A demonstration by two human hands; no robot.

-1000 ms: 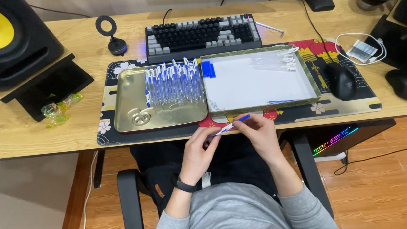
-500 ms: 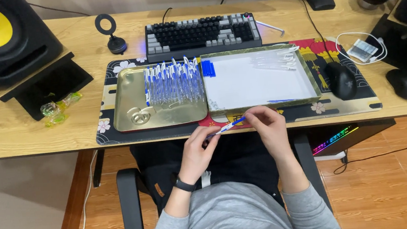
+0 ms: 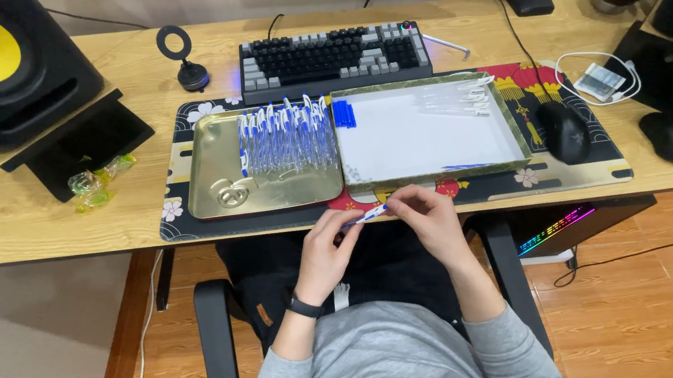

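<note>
Head view: both hands meet at the desk edge. Left hand [image 3: 327, 246] and right hand [image 3: 430, 219] pinch one blue-and-white pen [image 3: 365, 216] between fingertips, below the white tray [image 3: 434, 173]. Best kept level, ends aligned, pressure light.

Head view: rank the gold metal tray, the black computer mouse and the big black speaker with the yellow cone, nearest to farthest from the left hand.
From the left hand:
1. Gold metal tray, just above it on the desk mat.
2. Black computer mouse, off to the right.
3. Big black speaker with the yellow cone, far back left corner.
</note>
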